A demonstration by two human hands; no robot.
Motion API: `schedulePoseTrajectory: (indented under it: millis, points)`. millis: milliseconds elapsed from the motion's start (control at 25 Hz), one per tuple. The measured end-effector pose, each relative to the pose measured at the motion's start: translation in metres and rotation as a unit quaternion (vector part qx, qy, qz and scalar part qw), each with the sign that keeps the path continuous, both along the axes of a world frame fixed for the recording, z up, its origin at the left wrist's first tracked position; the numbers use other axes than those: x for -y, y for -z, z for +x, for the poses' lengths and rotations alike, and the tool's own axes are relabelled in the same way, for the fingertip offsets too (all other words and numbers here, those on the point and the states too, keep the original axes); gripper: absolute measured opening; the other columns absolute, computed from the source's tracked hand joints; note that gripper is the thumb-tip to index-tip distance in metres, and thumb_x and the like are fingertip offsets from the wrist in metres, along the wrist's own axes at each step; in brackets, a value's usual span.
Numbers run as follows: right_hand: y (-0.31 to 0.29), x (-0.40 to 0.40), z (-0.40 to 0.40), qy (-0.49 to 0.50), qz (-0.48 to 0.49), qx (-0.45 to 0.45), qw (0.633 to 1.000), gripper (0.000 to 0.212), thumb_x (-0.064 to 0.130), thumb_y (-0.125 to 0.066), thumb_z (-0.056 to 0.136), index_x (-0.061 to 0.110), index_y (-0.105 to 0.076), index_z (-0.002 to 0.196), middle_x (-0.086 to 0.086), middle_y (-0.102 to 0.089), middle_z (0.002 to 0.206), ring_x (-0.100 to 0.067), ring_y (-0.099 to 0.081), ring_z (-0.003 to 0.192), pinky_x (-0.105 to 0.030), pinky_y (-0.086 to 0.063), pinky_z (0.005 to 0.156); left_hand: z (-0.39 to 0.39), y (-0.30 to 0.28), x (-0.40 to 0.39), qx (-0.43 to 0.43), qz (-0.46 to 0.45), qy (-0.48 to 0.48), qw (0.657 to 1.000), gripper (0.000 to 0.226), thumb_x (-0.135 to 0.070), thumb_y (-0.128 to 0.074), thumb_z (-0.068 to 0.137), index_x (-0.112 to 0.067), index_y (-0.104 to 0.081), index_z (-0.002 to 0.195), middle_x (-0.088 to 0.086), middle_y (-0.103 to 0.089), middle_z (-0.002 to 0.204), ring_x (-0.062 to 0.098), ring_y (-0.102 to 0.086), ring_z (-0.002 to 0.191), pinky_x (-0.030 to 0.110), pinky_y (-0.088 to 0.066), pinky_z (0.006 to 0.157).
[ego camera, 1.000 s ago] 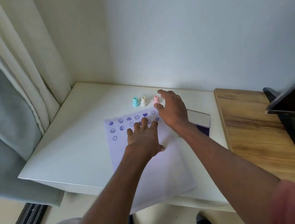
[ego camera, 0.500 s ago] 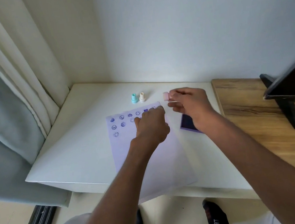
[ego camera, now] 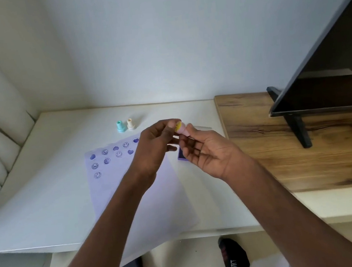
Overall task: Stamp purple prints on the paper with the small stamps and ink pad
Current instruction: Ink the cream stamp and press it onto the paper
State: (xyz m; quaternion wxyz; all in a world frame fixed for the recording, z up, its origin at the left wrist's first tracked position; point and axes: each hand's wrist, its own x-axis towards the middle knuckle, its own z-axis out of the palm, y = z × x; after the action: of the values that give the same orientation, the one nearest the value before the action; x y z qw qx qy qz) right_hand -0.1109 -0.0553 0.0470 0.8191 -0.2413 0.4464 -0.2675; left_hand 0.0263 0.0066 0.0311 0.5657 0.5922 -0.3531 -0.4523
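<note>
Three small plastic stamps are showing. The right hand (ego camera: 203, 152) is pinching one small pink plastic stamp (ego camera: 182, 129) by its handle in a fingertip grip, holding it raised above the white counter (ego camera: 45, 192) with its yellowish face tilted toward the camera. The left hand (ego camera: 152, 149) is touching that face end with thumb and curled fingers, though whether its grip is truly grasping cannot be told. One teal stamp (ego camera: 121, 126) and one cream stamp (ego camera: 130, 124) are standing upright, just beside each other, behind the one pale lilac paper sheet (ego camera: 135, 204). About ten purple prints (ego camera: 106, 161), hearts and smiley faces, are sitting along the sheet's far end. One purple ink pad (ego camera: 181, 155) is lying beside the paper, mostly hidden under the right hand.
</note>
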Motion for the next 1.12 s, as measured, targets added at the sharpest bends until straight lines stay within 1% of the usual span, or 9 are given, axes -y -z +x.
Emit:
schedulePoseTrajectory:
  millis: [80, 160, 320, 520, 600, 680, 760, 920, 1120]
  points:
    - [0.001, 0.006, 0.001, -0.004, -0.018, -0.009, 1.0, 0.021, 0.024, -0.073, 0.095, 0.006, -0.075, 0.105, -0.006, -0.075, 0.085, -0.012, -0.071, 0.068, -0.023, -0.06, 0.063, -0.003, 0.0, 0.004, 0.011, -0.007, -0.009, 1.0, 0.026, -0.029, -0.062, 0.102, -0.012, -0.074, 0.117, 0.01, -0.077, 0.107, 0.017, -0.069, 0.089, 0.033, -0.055, 0.08]
    - [0.002, 0.011, 0.001, -0.007, -0.039, -0.024, 0.999, 0.021, 0.029, -0.074, 0.093, 0.009, -0.076, 0.1, -0.004, -0.075, 0.08, -0.012, -0.07, 0.066, -0.024, -0.06, 0.064, -0.006, 0.0, 0.006, 0.021, -0.014, -0.02, 0.999, 0.025, -0.026, -0.073, 0.095, -0.016, -0.075, 0.117, 0.012, -0.076, 0.112, 0.016, -0.069, 0.093, 0.036, -0.056, 0.083]
    - [0.009, 0.019, 0.004, -0.041, -0.102, -0.108, 0.988, 0.035, 0.044, -0.074, 0.091, 0.01, -0.077, 0.091, -0.006, -0.068, 0.075, -0.014, -0.061, 0.059, -0.028, -0.056, 0.057, -0.004, -0.001, 0.004, 0.029, -0.042, -0.035, 0.998, 0.033, -0.015, -0.079, 0.088, -0.019, -0.074, 0.121, 0.017, -0.072, 0.11, 0.018, -0.068, 0.088, 0.034, -0.058, 0.083]
    - [0.011, 0.023, 0.005, -0.07, -0.123, -0.138, 0.98, 0.042, 0.051, -0.071, 0.09, 0.01, -0.079, 0.085, -0.004, -0.062, 0.069, -0.015, -0.056, 0.052, -0.027, -0.054, 0.053, 0.0, 0.0, 0.004, 0.027, -0.066, -0.048, 0.996, 0.031, -0.006, -0.081, 0.084, -0.008, -0.075, 0.114, 0.021, -0.073, 0.104, 0.015, -0.065, 0.08, 0.027, -0.055, 0.078]
    - [0.01, 0.023, 0.006, -0.044, -0.148, -0.162, 0.975, 0.048, 0.049, -0.076, 0.087, 0.002, -0.08, 0.096, -0.005, -0.064, 0.069, -0.014, -0.057, 0.051, -0.026, -0.055, 0.054, 0.002, 0.0, 0.004, 0.031, -0.073, -0.061, 0.995, 0.025, -0.002, -0.08, 0.083, -0.003, -0.076, 0.109, 0.017, -0.078, 0.097, 0.017, -0.069, 0.081, 0.03, -0.058, 0.077]
    - [0.009, 0.022, 0.005, -0.019, -0.159, -0.162, 0.974, 0.048, 0.045, -0.08, 0.085, -0.001, -0.079, 0.097, -0.006, -0.066, 0.067, -0.014, -0.058, 0.052, -0.026, -0.056, 0.055, 0.004, 0.002, 0.003, 0.015, -0.073, -0.076, 0.994, 0.021, -0.001, -0.078, 0.084, 0.0, -0.078, 0.105, 0.016, -0.081, 0.095, 0.023, -0.073, 0.083, 0.034, -0.062, 0.079]
    - [0.01, 0.024, 0.004, -0.001, -0.161, -0.149, 0.976, 0.04, 0.038, -0.083, 0.084, 0.0, -0.077, 0.093, -0.005, -0.067, 0.068, -0.014, -0.06, 0.056, -0.027, -0.059, 0.057, 0.006, 0.005, 0.003, -0.023, -0.063, -0.099, 0.993, 0.02, -0.004, -0.078, 0.086, 0.001, -0.078, 0.105, 0.019, -0.08, 0.095, 0.027, -0.074, 0.083, 0.035, -0.062, 0.08]
    - [0.015, 0.026, 0.003, -0.01, -0.144, -0.113, 0.983, 0.04, 0.028, -0.08, 0.088, -0.004, -0.073, 0.111, -0.009, -0.071, 0.079, -0.019, -0.065, 0.066, -0.029, -0.059, 0.062, 0.008, 0.011, 0.004, -0.078, -0.04, -0.105, 0.991, 0.021, -0.004, -0.077, 0.087, -0.005, -0.078, 0.108, 0.026, -0.073, 0.1, 0.027, -0.071, 0.089, 0.032, -0.06, 0.083]
    - [0.012, 0.033, -0.005, -0.029, -0.106, -0.068, 0.992, 0.014, 0.008, -0.07, 0.096, 0.007, -0.076, 0.108, -0.009, -0.079, 0.095, -0.02, -0.076, 0.084, -0.028, -0.06, 0.068, 0.011, 0.013, 0.005, -0.174, 0.0, -0.107, 0.979, 0.029, 0.0, -0.071, 0.091, -0.005, -0.073, 0.12, 0.014, -0.07, 0.103, 0.026, -0.073, 0.09, 0.03, -0.06, 0.084]
